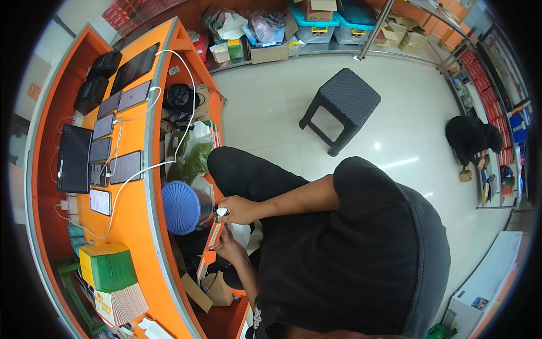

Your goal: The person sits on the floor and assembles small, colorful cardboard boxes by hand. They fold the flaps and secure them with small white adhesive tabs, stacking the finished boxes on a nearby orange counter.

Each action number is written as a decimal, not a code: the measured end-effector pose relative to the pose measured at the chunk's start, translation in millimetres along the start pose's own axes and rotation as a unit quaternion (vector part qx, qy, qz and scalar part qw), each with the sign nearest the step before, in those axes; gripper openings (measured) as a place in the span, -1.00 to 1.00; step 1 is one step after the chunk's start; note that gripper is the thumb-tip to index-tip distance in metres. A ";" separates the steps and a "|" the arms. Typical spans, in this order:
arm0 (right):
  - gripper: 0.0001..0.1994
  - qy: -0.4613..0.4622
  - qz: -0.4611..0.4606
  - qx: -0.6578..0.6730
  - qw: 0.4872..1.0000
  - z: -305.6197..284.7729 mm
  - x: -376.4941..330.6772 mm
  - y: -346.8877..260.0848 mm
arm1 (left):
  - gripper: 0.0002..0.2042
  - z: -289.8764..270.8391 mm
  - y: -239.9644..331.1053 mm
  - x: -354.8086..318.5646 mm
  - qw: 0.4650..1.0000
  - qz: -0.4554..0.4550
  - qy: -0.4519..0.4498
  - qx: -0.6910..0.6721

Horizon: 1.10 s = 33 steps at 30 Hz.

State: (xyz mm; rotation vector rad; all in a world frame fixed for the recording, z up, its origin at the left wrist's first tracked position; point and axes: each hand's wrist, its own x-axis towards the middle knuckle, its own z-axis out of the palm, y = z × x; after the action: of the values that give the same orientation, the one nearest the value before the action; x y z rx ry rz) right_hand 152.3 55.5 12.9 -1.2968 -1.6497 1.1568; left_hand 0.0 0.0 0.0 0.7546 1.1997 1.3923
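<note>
While the left hand (228, 247) grasps a narrow orange strip (213, 236) with white markings, the right hand (241, 209) is clasped round a small white item (223, 212) at the strip's upper end — too small to make out; both hands are just beside a blue-lidded tub (182, 208), near the orange worktop (136, 221); on it lie phones (125, 167) and a green-and-yellow box (110, 268).
</note>
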 end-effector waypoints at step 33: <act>-0.77 -0.014 -0.126 0.026 0.992 -50.8 -32.3 -3.1 | -0.74 59.5 7.4 -10.6 1.000 -0.011 0.008 -0.026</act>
State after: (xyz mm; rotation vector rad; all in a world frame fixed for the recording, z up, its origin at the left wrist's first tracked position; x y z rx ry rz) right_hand 205.4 34.4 32.2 -1.0100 -1.7345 1.0620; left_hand 54.9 5.3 25.8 0.6935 1.1756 1.4088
